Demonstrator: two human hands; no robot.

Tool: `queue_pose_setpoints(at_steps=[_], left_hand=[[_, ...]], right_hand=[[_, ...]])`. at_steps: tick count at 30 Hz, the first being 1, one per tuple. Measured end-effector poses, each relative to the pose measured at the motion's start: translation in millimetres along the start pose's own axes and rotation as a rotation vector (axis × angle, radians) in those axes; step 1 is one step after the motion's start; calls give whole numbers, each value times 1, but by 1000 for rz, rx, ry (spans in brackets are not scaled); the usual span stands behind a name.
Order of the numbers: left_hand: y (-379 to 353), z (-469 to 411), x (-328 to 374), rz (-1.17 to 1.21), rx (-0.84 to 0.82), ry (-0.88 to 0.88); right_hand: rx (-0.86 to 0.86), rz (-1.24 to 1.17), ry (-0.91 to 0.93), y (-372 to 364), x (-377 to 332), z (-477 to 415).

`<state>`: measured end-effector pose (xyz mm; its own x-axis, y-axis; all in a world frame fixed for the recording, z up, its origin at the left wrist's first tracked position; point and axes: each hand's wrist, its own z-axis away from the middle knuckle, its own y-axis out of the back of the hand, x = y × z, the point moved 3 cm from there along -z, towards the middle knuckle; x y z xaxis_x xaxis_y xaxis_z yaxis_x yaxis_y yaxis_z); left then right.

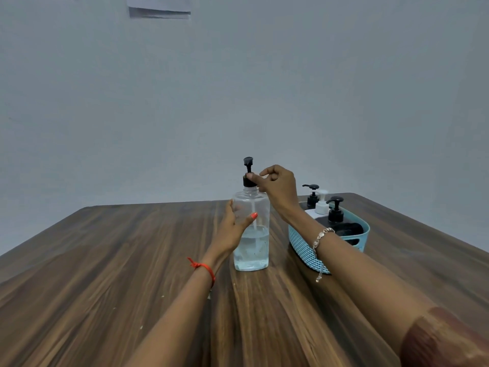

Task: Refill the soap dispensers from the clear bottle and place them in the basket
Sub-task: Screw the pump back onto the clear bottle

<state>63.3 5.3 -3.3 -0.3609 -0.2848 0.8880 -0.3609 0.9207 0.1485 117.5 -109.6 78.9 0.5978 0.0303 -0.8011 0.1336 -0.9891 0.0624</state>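
— While everything is being counted, how many bottles are being seen on the surface (105,260)?
— One clear bottle (251,250) is being held upright near the middle, about half filled with clear liquid. Three soap dispensers (321,207) are being kept in the one blue basket (301,247) just to its right. They are being told apart by a rear black pump (312,187), a white pump (322,193) and a front black pump (336,200).
— And the two hands?
— The bottle's side is being gripped by the left hand (232,229), with the thumb lying across the front. The black pump collar (247,182) is being pinched between thumb and forefinger of the right hand (279,186).
— What is being hidden?
— The dispensers' bodies are being largely covered by the basket wall and the right forearm. Paper (158,7) on the wall is being cut off by the top edge, and its print is too small to be read.
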Motion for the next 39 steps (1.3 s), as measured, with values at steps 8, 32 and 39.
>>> queue_pose_setpoints(at_steps=[8,32,39], left_hand=[[0,0,1,-2,-7,2],[-1,1,-1,39,-29,-3],[-2,1,-1,37,-24,-4]], right_hand=[[-193,25,-43,-2,-1,-3],[-79,-130,-90,-5,7,-7],[-231,-78,-99,-7,8,-8]])
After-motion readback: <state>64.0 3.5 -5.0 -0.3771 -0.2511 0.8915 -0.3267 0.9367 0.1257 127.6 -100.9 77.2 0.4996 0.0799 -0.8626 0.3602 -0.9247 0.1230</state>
